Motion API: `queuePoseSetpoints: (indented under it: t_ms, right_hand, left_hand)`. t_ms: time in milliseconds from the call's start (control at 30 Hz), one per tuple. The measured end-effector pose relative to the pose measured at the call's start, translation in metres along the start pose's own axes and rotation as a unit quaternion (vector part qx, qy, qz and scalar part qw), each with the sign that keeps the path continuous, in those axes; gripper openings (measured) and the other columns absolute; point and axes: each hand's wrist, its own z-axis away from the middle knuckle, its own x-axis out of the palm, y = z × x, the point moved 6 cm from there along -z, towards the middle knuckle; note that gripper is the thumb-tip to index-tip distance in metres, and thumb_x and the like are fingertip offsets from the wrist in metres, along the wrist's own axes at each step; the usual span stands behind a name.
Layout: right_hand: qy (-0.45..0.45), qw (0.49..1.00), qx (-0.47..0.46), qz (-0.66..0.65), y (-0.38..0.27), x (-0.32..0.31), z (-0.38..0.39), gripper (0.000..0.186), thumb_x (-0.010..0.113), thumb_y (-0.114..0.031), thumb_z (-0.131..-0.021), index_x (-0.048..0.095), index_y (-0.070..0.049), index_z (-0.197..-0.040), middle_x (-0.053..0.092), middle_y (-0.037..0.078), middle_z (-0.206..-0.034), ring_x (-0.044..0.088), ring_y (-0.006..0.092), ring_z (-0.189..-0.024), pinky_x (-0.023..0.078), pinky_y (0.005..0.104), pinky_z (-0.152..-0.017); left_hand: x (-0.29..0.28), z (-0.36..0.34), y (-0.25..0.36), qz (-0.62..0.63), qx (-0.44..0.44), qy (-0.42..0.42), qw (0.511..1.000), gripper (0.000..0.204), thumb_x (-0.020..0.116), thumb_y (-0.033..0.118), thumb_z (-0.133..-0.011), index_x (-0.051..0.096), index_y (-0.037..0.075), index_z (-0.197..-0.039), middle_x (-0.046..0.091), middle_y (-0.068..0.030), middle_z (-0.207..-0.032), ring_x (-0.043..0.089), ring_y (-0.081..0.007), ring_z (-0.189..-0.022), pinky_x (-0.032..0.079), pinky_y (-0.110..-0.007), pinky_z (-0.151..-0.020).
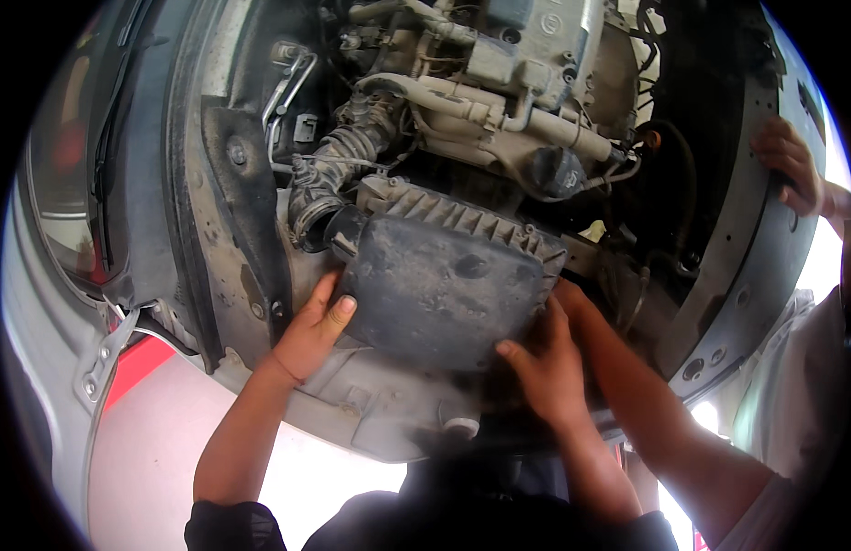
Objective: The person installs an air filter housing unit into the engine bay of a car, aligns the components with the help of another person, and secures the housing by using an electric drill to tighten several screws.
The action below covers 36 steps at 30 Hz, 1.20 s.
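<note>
Between my hands is a dusty black air filter housing (444,289) with a ribbed upper edge, in an open engine bay. My left hand (315,326) grips its left side, thumb on the front face and fingers behind. My right hand (546,363) holds the lower right corner, thumb in front. Another person's hand (572,298) reaches in from the right and touches the housing's right edge; its fingers are partly hidden. By the upper left corner, the corrugated intake hose (338,161) ends close to the housing's outlet (347,228); whether they are joined, I cannot tell.
Beyond the housing stands the engine (535,55), with pipes and a black filler cap (558,173). A second hand of another person rests on the bodywork edge (760,138) at right. The windscreen (76,147) lies at left, a pale inner fender panel (379,404) below the housing.
</note>
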Motion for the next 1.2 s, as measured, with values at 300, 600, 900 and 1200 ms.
queuePoseSetpoints:
  t_ms: [300, 600, 900, 1200]
  right_hand:
    - [-0.01, 0.998, 0.017, -0.057, 0.006, 0.004, -0.004, 0.091, 0.08, -0.008, -0.084, 0.021, 0.004, -0.152, 0.054, 0.025, -0.138, 0.058, 0.0295, -0.124, 0.049, 0.0375, -0.103]
    - [-0.034, 0.995, -0.014, -0.092, 0.008, 0.008, -0.009, 0.089, 0.078, -0.006, -0.086, 0.02, 0.003, -0.152, 0.046, 0.022, -0.144, 0.05, 0.0283, -0.132, 0.042, 0.0392, -0.109]
    - [-0.278, 0.872, 0.113, -0.387, -0.049, 0.018, -0.018, 0.086, 0.066, -0.047, -0.092, 0.023, -0.007, -0.155, 0.03, 0.026, -0.154, 0.027, 0.0384, -0.146, 0.028, 0.0481, -0.115]
    - [-0.491, 0.761, 0.145, -0.399, -0.049, 0.046, -0.055, 0.094, 0.052, -0.076, -0.085, 0.019, -0.028, -0.159, 0.006, 0.03, -0.163, 0.004, 0.0602, -0.145, 0.013, 0.0728, -0.111]
  left_hand:
    - [0.0, -0.004, -0.003, -0.001, -0.003, 0.017, 1.0, 0.071, 0.051, 0.046, -0.103, 0.027, 0.002, -0.154, 0.04, -0.0171, -0.153, 0.038, -0.0266, -0.141, 0.029, -0.036, -0.116]
    - [0.001, -0.007, -0.005, 0.05, 0.033, 0.003, 0.998, 0.072, 0.053, 0.047, -0.102, 0.03, -0.002, -0.151, 0.043, -0.0209, -0.149, 0.039, -0.0271, -0.14, 0.03, -0.036, -0.115]
    - [-0.001, -0.006, -0.013, 0.022, 0.04, 0.026, 0.999, 0.063, 0.049, 0.041, -0.106, 0.034, -0.003, -0.149, 0.053, -0.0163, -0.138, 0.048, -0.0211, -0.129, 0.038, -0.032, -0.109]
    - [0.026, 0.058, 0.036, -0.319, 0.11, 0.196, 0.921, 0.076, 0.059, 0.041, -0.097, 0.036, -0.016, -0.142, 0.037, -0.0422, -0.143, 0.044, -0.0509, -0.132, 0.04, -0.046, -0.111]
